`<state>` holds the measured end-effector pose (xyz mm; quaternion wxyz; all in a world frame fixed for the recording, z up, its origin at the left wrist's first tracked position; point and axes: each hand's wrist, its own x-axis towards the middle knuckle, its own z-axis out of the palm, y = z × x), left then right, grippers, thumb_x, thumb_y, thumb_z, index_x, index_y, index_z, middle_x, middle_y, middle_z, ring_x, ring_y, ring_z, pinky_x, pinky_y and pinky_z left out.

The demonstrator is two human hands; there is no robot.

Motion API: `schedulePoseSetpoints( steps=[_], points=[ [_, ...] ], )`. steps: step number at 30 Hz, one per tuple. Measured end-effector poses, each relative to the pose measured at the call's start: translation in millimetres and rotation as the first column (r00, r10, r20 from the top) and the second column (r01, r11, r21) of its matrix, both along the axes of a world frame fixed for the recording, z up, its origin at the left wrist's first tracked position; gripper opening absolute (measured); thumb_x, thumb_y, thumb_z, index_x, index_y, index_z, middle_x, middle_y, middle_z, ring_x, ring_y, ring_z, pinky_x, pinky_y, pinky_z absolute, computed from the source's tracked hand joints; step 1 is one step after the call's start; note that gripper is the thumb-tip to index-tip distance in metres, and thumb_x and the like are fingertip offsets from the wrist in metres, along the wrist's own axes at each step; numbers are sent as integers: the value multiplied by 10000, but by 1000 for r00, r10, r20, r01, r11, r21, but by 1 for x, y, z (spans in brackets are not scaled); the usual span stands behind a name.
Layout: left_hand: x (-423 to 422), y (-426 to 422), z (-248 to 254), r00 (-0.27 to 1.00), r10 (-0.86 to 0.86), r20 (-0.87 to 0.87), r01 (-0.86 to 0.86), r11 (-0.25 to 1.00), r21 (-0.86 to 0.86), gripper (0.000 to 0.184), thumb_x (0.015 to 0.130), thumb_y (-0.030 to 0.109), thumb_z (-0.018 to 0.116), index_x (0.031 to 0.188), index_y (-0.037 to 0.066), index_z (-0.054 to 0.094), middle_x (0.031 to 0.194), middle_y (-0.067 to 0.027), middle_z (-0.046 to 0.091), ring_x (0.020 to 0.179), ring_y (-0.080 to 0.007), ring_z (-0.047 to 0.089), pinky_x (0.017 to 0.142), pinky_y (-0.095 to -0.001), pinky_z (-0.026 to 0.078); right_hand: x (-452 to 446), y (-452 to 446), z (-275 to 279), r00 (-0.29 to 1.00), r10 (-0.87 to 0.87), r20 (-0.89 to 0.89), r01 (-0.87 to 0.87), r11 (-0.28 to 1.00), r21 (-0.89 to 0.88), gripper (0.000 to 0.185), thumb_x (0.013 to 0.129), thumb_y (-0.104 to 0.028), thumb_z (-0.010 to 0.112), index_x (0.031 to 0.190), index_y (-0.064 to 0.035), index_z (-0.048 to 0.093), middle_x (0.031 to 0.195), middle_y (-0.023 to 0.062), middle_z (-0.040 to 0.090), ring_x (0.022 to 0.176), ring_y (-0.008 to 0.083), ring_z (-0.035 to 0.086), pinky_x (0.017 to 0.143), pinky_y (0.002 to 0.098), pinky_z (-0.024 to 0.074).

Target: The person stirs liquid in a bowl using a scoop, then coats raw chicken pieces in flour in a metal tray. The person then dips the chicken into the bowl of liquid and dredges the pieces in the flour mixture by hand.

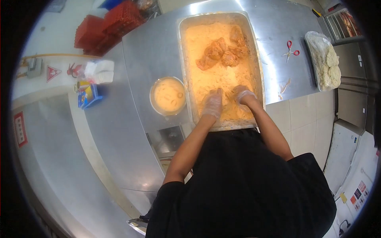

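A deep metal tray (pixel 260 75) holds an orange, lumpy mixture (pixel 202 37). Toward its far side lie several coated pieces of raw meat (pixel 216 53), which look like chicken. Both of my hands wear clear plastic gloves and reach into the near half. My left hand (pixel 213 104) dips into the mixture with its fingers stretched out. Close beside it, my right hand (pixel 243 94) is sunk in the mixture, its fingers coated and mostly hidden. Whatever lies beneath or between the hands is covered by the mixture, so I cannot make it out.
Left of the tray stands a round metal bowl (pixel 168 96) of orange liquid. Red-handled scissors (pixel 291 51) lie to the right, near a plastic-lined tray (pixel 317 65) of pale clumps. Red crates (pixel 107 27) are stacked at the back left. The steel table (pixel 274 31) ends at my body.
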<state>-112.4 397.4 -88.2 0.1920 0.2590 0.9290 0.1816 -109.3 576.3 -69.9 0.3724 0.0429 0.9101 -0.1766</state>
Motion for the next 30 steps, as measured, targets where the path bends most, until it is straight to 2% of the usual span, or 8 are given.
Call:
schedulePoseSetpoints(
  steps=[5, 8, 14, 15, 18, 24, 25, 30],
  points=[
    [-27, -19, 2, 997, -47, 66, 49, 999, -22, 387, 800, 55, 546, 1184, 9, 531, 964, -257, 615, 969, -383, 609, 804, -452, 500, 15, -37, 34, 996, 73, 44, -76, 995, 67, 568, 822, -462, 607, 1078, 44, 637, 1128, 243, 630, 1057, 340, 625, 896, 382, 507],
    [-47, -20, 43, 997, -21, 73, 23, 999, -36, 288, 780, 56, 546, 1063, 15, 578, 945, -250, 628, 942, -385, 618, 792, -452, 504, 28, -69, 6, 982, -121, -143, 126, 992, 27, 511, 835, -389, 606, 1106, 44, 587, 1116, 228, 632, 1060, 330, 625, 864, 370, 519],
    [-55, -26, 37, 996, 79, -34, -78, 997, 26, 214, 728, 125, 632, 909, 11, 615, 874, -227, 644, 885, -386, 632, 781, -442, 507, 31, -56, -43, 958, -32, -284, 55, 996, 75, 249, 881, -175, 524, 1049, 3, 566, 1105, 170, 636, 993, 319, 637, 827, 356, 525],
    [-57, -26, 37, 995, 88, -38, -86, 996, 34, 193, 726, 130, 635, 880, 15, 620, 870, -226, 644, 883, -383, 634, 783, -441, 507, 28, -49, -24, 965, -172, -198, 177, 984, 4, 244, 880, -182, 531, 1049, -20, 603, 1104, 173, 629, 977, 333, 630, 831, 359, 521],
    [-57, -34, 68, 994, 103, 32, -106, 985, 137, 162, 716, 129, 640, 835, 19, 643, 875, -225, 651, 881, -378, 637, 792, -431, 509, 16, -35, 47, 969, 32, -246, -19, 998, 54, 268, 863, -209, 540, 1046, -40, 639, 1077, 194, 636, 982, 349, 628, 829, 383, 520],
    [-73, 25, 67, 995, 93, 39, -92, 995, -28, 213, 736, 172, 669, 845, -11, 684, 890, -253, 658, 880, -382, 647, 824, -437, 511, -27, -39, 25, 868, -230, -440, 239, 970, -38, 205, 808, -106, 567, 934, -13, 700, 978, 214, 677, 928, 362, 657, 810, 417, 532],
    [-78, 36, 64, 997, 71, 19, -70, 997, -38, 227, 742, 183, 681, 841, -21, 686, 888, -265, 654, 880, -384, 650, 827, -442, 513, -43, -36, 37, 954, -114, -278, 161, 975, 151, 212, 780, -55, 576, 944, -23, 706, 983, 211, 680, 921, 355, 667, 795, 415, 541],
    [-84, 37, 67, 997, -32, -70, 36, 998, 57, 185, 720, 106, 672, 829, -43, 685, 899, -255, 666, 885, -369, 659, 830, -408, 527, -41, -22, 62, 929, -86, -361, 176, 958, 225, 205, 779, -49, 575, 929, -26, 712, 979, 217, 680, 924, 347, 672, 790, 412, 544]
  ],
)
